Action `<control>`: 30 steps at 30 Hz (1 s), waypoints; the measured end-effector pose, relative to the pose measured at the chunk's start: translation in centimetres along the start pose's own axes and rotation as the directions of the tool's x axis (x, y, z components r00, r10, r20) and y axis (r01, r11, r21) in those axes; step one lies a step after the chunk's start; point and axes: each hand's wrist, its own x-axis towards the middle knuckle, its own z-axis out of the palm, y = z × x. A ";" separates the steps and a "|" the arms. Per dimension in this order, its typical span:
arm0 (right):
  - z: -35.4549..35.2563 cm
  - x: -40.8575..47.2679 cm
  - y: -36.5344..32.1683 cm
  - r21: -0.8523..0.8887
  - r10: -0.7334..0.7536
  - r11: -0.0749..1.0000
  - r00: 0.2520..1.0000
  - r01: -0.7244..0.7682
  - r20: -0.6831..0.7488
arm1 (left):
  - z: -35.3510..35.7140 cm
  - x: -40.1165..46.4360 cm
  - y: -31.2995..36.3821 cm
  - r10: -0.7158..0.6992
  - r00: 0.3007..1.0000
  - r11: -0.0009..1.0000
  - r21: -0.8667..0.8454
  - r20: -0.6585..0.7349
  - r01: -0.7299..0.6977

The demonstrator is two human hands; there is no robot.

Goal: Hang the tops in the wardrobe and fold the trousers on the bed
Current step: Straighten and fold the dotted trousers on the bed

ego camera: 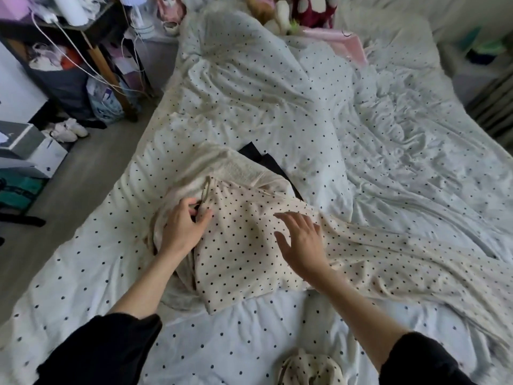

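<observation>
While the left hand (184,222) lay on the waist end of the cream dotted trousers (249,245), its thumb and fingers were curled together over the fabric near the drawstring (205,193); it seemed to pinch the cloth there, though what exactly sat between the fingertips could not be told. The right hand (301,243) was spread flat, fingers straight and apart, over the middle of the trousers, holding nothing. Both forearms were bare, with black sleeves (105,348) pushed up toward the elbows.

The trousers lay across the bed (249,87), waist toward the left edge and the legs trailing away to the right in loose wrinkles. Under their upper edge lay a pale knitted garment (244,168), and beneath that a black garment (258,154) showed a corner. Another bundle of cream dotted fabric (311,368) sat at the near edge of the bed, between the arms. The bedding was white with dark dots, heavily creased on the right.

At the head of the bed lay soft toys (280,15) and a pink object (341,41). On the floor to the left stood a dark shelf unit (69,51) with white cables (83,65) hanging from it, white shoes (66,130) and boxes (33,151).
</observation>
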 end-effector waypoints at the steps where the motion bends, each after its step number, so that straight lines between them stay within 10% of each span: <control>1: 0.7 -1.5 0.4 0.022 0.025 0.999 1.000 -0.025 -0.001 | 0.4 -0.9 -0.4 -0.007 1.000 0.999 -0.031 -0.012 0.007; 7: 3.2 -10.3 3.3 0.016 0.210 0.977 0.964 -0.215 0.161 | 2.0 -9.7 -1.8 0.133 0.932 0.983 -0.077 -0.336 -0.168; 14: 2.6 -21.3 8.5 -0.088 0.336 0.942 0.887 -0.325 0.316 | 10.6 -22.6 -2.5 0.313 0.944 0.947 -0.115 0.106 -0.301; 20: 3.1 -25.4 10.1 -0.145 0.543 0.828 0.710 -0.541 0.449 | 18.0 -26.1 -3.9 0.066 0.851 0.995 0.026 0.521 -0.093; 23: 3.8 -25.9 10.6 -0.047 0.531 0.799 0.667 -0.600 0.523 | 19.4 -26.9 -4.7 -0.085 0.823 0.984 0.176 0.561 -0.018; 28: 3.4 -25.5 11.6 0.137 0.493 0.587 0.486 -0.798 0.721 | 17.6 -28.1 -5.1 -0.175 0.863 0.979 -0.005 0.474 0.201; 30: 2.8 -24.8 11.5 0.127 0.464 0.658 0.532 -0.742 0.708 | 15.5 -28.2 -4.6 -0.176 0.869 0.959 -0.119 0.463 0.257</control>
